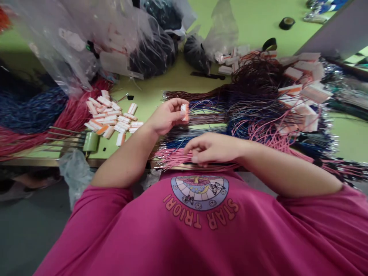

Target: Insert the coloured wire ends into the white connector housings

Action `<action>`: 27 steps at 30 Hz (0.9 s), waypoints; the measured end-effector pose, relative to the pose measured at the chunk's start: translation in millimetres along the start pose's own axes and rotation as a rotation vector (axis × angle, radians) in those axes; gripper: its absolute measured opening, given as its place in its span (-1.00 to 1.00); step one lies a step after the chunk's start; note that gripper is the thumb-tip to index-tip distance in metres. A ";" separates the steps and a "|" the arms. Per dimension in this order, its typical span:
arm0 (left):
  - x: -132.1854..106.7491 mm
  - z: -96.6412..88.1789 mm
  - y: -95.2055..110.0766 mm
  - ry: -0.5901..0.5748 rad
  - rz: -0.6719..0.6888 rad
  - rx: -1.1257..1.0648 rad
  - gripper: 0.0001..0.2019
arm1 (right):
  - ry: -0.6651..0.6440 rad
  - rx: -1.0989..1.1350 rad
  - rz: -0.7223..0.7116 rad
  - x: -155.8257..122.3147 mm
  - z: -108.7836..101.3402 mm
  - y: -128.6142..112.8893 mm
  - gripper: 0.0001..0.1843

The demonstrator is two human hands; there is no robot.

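My left hand (170, 115) pinches a small orange-and-white connector housing (184, 112) between thumb and fingers, above the sorted wires. Below and to the right, my right hand (211, 148) hovers at the pink wires (169, 156), its fingers curled and thumb near the index finger. Whether a wire is between those fingers I cannot make out. Bundles of brown, blue, grey and pink wires (207, 118) lie side by side, their ends toward the left. A loose pile of orange-and-white connector housings (115, 118) lies left of my left hand.
Wired connectors (301, 96) are heaped at the right. Clear plastic bags (149, 50) with dark contents stand at the back. A green cylinder with metal rods (91, 141) sits at the left front edge. Black tape (286, 23) lies far right; blue and pink wires (31, 111) fill the left.
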State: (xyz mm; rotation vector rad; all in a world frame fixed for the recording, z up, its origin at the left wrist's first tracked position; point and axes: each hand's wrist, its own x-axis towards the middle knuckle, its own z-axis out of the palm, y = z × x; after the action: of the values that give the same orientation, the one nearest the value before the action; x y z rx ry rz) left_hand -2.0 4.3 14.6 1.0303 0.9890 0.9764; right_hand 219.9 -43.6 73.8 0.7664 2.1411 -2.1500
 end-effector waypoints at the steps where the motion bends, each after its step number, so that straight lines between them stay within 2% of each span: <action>1: -0.5 0.1 0.7 0.008 -0.004 -0.009 -0.64 | 0.047 -0.025 -0.027 11.8 5.8 -1.4 -0.75; 3: -1.2 0.0 2.1 0.013 -0.010 -0.029 -0.63 | 0.215 -0.104 -0.105 27.8 5.4 -1.3 -0.84; 6: -1.5 -0.6 3.1 -0.026 -0.007 -0.042 -0.60 | 0.577 -0.285 -0.193 31.8 -14.5 8.1 -0.83; 8: -1.5 -0.9 2.8 -0.044 -0.017 -0.062 -0.59 | 0.773 -0.426 -0.167 26.4 -27.7 17.9 -0.79; 10: -1.7 -0.5 2.1 -0.042 -0.039 -0.090 -0.57 | 0.862 -0.555 -0.114 20.4 -33.7 26.7 -0.72; 13: -2.1 0.5 0.9 -0.032 -0.046 -0.097 -0.58 | 0.851 -0.736 -0.048 16.9 -30.9 33.0 -0.66; 19: -2.1 -0.1 -0.8 -0.041 0.001 -0.040 -0.57 | 0.785 -1.059 0.032 23.5 -20.5 29.8 -0.59; 27: 0.2 -2.9 -11.2 -0.048 0.082 0.110 -0.54 | 0.639 -1.082 0.169 25.7 -20.5 19.5 -0.59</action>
State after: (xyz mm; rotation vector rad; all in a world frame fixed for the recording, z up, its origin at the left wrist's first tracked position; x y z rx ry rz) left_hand -2.9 2.7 3.2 1.1878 0.9761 0.9683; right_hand 210.8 -17.2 47.8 1.4432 2.8062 -0.4277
